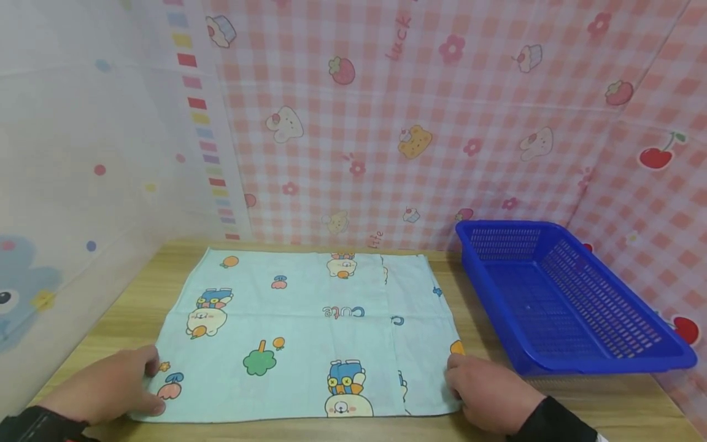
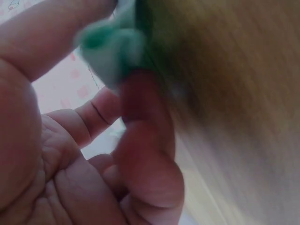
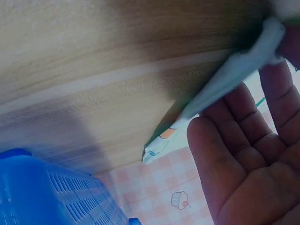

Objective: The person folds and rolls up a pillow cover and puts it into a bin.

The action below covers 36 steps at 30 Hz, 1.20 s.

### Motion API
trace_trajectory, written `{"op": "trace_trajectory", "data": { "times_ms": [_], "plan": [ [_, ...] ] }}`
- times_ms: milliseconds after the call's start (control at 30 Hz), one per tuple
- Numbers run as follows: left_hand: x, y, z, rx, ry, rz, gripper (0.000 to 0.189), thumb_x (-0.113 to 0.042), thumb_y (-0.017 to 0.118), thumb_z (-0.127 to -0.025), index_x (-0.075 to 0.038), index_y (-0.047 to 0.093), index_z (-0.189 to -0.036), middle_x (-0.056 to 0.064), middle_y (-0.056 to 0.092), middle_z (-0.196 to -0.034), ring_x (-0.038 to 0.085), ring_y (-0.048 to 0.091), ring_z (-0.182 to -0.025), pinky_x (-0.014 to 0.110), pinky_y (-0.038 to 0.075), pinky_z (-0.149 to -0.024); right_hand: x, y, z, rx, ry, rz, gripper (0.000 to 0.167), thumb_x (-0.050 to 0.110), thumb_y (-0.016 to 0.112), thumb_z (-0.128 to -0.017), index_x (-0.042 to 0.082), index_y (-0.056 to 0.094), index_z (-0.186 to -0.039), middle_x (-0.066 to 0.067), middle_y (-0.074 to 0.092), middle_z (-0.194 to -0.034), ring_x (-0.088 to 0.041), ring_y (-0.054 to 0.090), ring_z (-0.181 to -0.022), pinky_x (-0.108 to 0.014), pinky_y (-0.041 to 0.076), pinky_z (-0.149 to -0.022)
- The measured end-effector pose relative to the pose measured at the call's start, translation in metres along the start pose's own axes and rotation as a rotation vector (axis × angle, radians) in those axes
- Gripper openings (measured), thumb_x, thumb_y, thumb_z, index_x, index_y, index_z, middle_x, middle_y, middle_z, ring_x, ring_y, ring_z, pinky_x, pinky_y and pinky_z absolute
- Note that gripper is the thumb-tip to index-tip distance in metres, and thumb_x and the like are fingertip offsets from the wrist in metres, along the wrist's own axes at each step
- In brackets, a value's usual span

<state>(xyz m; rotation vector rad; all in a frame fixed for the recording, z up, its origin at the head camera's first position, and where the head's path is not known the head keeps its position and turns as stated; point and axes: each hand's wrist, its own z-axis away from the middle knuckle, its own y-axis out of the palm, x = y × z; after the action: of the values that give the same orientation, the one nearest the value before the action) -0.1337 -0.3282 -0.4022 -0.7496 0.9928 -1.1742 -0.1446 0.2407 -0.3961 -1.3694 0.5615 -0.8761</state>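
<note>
**A light cloth, held at both ends**

At our left, the left hand pinches the cloth near its near-left corner, where the left wrist view shows the fabric bunched at the fingertips. Between our hands, the cloth lies spread on the table. We judge it light, thin and limp, hard to damage but quick to wrinkle; a faint crease crosses it, and a line towards the right cuts through the print, though we cannot tell whether it is a seam or a fold. The right hand grips the right edge close to the near corner, fingers tucked behind it. We think the corners offer the best hold, with even tension between them, since a single-handed lift would let it sag. Farther right, apart from the cloth, stands the basket.
</note>
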Motion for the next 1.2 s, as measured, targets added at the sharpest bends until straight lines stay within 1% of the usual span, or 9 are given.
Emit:
{"op": "trace_trajectory", "data": {
  "times_ms": [133, 267, 433, 567, 733, 867, 933, 1033, 1200],
  "plan": [
    [0.002, 0.002, 0.002, -0.015, 0.035, 0.054, 0.050, -0.040, 0.090, -0.079, -0.012, 0.054, -0.101, 0.000, 0.059, -0.084, 0.019, 0.051, -0.075, 0.035, 0.039, -0.068, -0.001, 0.004, -0.001, -0.057, -0.017, 0.021, 0.029, -0.005, 0.070, -0.079, 0.022, 0.061, -0.071, 0.014, 0.045, -0.079, -0.001, 0.039, -0.066, -0.023, 0.040, -0.059],
    [0.009, 0.006, 0.000, -0.032, 0.069, 0.112, 0.041, -0.034, 0.089, -0.080, -0.017, 0.054, -0.093, -0.002, 0.050, -0.075, 0.017, 0.047, -0.071, 0.030, 0.034, -0.064, -0.005, 0.006, -0.002, -0.103, -0.016, 0.011, 0.029, -0.003, 0.069, -0.080, 0.022, 0.057, -0.072, 0.014, 0.045, -0.076, -0.001, 0.038, -0.066, -0.024, 0.039, -0.059],
    [0.019, 0.008, -0.005, -0.030, 0.089, 0.159, 0.032, -0.033, 0.084, -0.085, -0.017, 0.056, -0.090, -0.002, 0.049, -0.076, 0.016, 0.047, -0.071, 0.028, 0.034, -0.062, -0.008, 0.006, -0.002, -0.142, -0.008, -0.025, 0.031, -0.004, 0.067, -0.080, 0.022, 0.050, -0.076, 0.013, 0.041, -0.072, -0.004, 0.036, -0.064, -0.024, 0.035, -0.059],
    [0.026, 0.008, -0.006, -0.032, 0.122, 0.210, 0.026, -0.032, 0.080, -0.090, -0.018, 0.058, -0.091, -0.001, 0.050, -0.077, 0.014, 0.049, -0.068, 0.025, 0.036, -0.060, -0.008, 0.004, -0.005, -0.131, 0.031, -0.059, 0.032, -0.005, 0.067, -0.079, 0.023, 0.050, -0.079, 0.014, 0.043, -0.072, -0.005, 0.038, -0.064, -0.025, 0.036, -0.060],
    [0.032, 0.005, -0.007, -0.078, 0.175, 0.213, 0.015, -0.028, 0.073, -0.094, -0.019, 0.061, -0.090, -0.002, 0.059, -0.084, 0.010, 0.050, -0.071, 0.025, 0.036, -0.063, -0.009, 0.000, -0.007, -0.079, 0.056, -0.059, 0.032, -0.008, 0.069, -0.083, 0.022, 0.056, -0.086, 0.013, 0.055, -0.080, -0.004, 0.047, -0.070, -0.029, 0.046, -0.065],
    [0.034, 0.000, -0.009, -0.082, 0.134, 0.251, 0.018, -0.033, 0.072, -0.096, -0.017, 0.066, -0.092, -0.002, 0.061, -0.090, 0.011, 0.050, -0.078, 0.026, 0.037, -0.064, -0.012, -0.001, -0.007, -0.065, 0.016, -0.035, 0.029, -0.006, 0.069, -0.086, 0.022, 0.061, -0.089, 0.014, 0.060, -0.084, -0.002, 0.049, -0.072, -0.030, 0.051, -0.068],
    [0.037, -0.003, -0.009, -0.059, 0.123, 0.311, 0.022, -0.037, 0.072, -0.098, -0.015, 0.068, -0.097, -0.002, 0.059, -0.088, 0.012, 0.051, -0.075, 0.026, 0.040, -0.062, -0.014, -0.002, -0.007, -0.068, 0.015, -0.034, 0.027, -0.004, 0.068, -0.089, 0.022, 0.064, -0.088, 0.015, 0.062, -0.083, -0.001, 0.050, -0.072, -0.030, 0.052, -0.068],
    [0.046, -0.006, -0.008, -0.013, 0.183, 0.416, 0.029, -0.035, 0.070, -0.100, -0.008, 0.069, -0.109, -0.001, 0.057, -0.085, 0.010, 0.052, -0.069, 0.026, 0.045, -0.060, -0.018, -0.003, -0.006, -0.089, 0.023, -0.038, 0.026, -0.003, 0.067, -0.089, 0.022, 0.067, -0.088, 0.015, 0.064, -0.083, 0.000, 0.052, -0.073, -0.031, 0.053, -0.069],
    [0.060, -0.010, -0.009, 0.078, 0.309, 0.531, 0.039, -0.022, 0.068, -0.101, 0.006, 0.060, -0.128, 0.008, 0.068, -0.115, -0.003, 0.057, -0.088, 0.021, 0.049, -0.073, -0.025, -0.003, -0.003, -0.162, 0.001, -0.003, 0.024, 0.000, 0.071, -0.091, 0.021, 0.060, -0.087, 0.015, 0.057, -0.074, -0.001, 0.051, -0.067, -0.028, 0.047, -0.061]
  ]
}}
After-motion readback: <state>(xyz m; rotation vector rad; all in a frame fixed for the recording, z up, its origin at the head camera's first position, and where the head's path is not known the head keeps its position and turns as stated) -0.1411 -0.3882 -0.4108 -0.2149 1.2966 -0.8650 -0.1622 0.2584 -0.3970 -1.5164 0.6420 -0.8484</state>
